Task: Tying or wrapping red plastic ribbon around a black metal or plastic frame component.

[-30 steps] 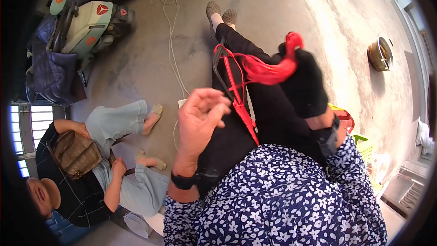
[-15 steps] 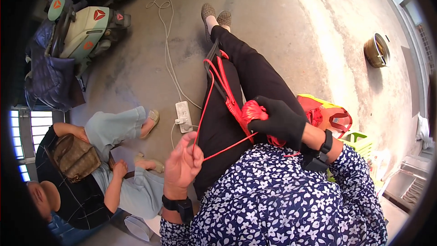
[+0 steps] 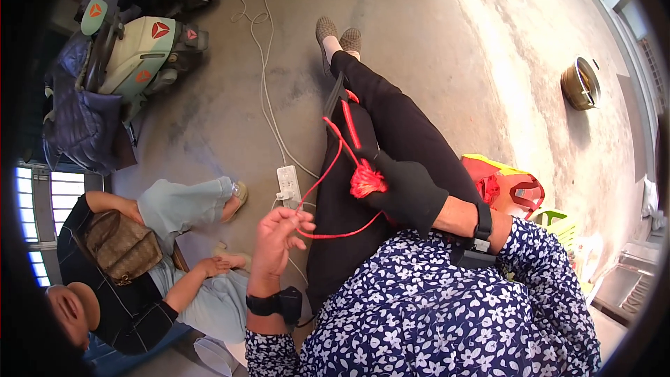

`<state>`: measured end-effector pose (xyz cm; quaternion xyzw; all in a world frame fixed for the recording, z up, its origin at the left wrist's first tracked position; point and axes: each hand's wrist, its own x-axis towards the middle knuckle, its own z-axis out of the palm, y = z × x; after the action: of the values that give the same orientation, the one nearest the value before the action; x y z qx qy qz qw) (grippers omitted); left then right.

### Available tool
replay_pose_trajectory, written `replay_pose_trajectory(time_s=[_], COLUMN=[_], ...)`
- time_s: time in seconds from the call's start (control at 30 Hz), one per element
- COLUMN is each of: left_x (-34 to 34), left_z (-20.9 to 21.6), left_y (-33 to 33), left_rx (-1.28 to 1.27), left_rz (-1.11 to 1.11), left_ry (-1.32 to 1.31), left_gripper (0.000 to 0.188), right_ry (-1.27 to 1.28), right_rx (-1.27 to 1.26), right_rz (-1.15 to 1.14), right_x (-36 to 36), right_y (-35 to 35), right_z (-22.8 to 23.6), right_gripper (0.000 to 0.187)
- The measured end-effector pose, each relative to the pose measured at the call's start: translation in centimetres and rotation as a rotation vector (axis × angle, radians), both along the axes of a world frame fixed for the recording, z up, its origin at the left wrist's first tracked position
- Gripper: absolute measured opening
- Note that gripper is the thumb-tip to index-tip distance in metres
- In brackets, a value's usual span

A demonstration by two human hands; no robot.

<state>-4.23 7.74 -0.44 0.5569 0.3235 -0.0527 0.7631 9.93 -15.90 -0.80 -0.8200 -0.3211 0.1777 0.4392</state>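
Note:
My bare left hand [image 3: 279, 237] has thumb and fingers pinched on a thin red cord [image 3: 323, 180]. From these fingers the cord runs up to a bend above my thigh, and a slack loop sags toward my lap. My right hand [image 3: 410, 192], in a black glove, is closed around a bunched red bundle of cord [image 3: 368, 180] over my thigh; its fingers are partly hidden. Black straps [image 3: 335, 101] lie across my trousers near the knee, with red cord running along them. What lies under the glove is hidden.
Left of me sits another person, hands on a brown handbag [image 3: 122, 246] and lap. A white power strip [image 3: 287, 185] with cables lies by my leg. A scooter [image 3: 143, 52] stands far left, a metal pot [image 3: 581, 84] far right. Beside me are a red bag [image 3: 513, 192] and green basket [image 3: 558, 227].
My gloved right hand has moved left and forward along the thigh with the red bundle, covering part of the straps. The taut cord between my hands has gone slack into a loop.

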Motion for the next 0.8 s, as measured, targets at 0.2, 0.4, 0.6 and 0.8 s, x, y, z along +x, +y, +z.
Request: replay_pose_trajectory(time_s=[0.2, 0.4, 0.6, 0.8], left_x=[1.2, -2.0, -5.2, -8.3], left_z=[1.3, 0.6, 0.0, 0.8], left_y=[0.8, 1.8, 3.1, 2.6], left_rx=[-0.229, -0.395, -0.465, -0.330], left_rz=[-0.032, -0.140, 0.015, -0.088], left_ry=[-0.046, -0.054, -0.122, 0.003], left_gripper=[0.019, 0.022, 0.017, 0.014], right_ry=[-0.266, -0.103, 0.151, 0.159], right_rx=[-0.128, 0.114, 0.097, -0.078], right_rz=[0.393, 0.215, -0.027, -0.003], right_x=[0.7, 0.2, 0.0, -0.4], right_y=[-0.3, -1.7, -0.7, 0.1], right_z=[1.3, 0.1, -1.0, -0.4], right_gripper=[0.070, 0.056, 0.050, 0.054])
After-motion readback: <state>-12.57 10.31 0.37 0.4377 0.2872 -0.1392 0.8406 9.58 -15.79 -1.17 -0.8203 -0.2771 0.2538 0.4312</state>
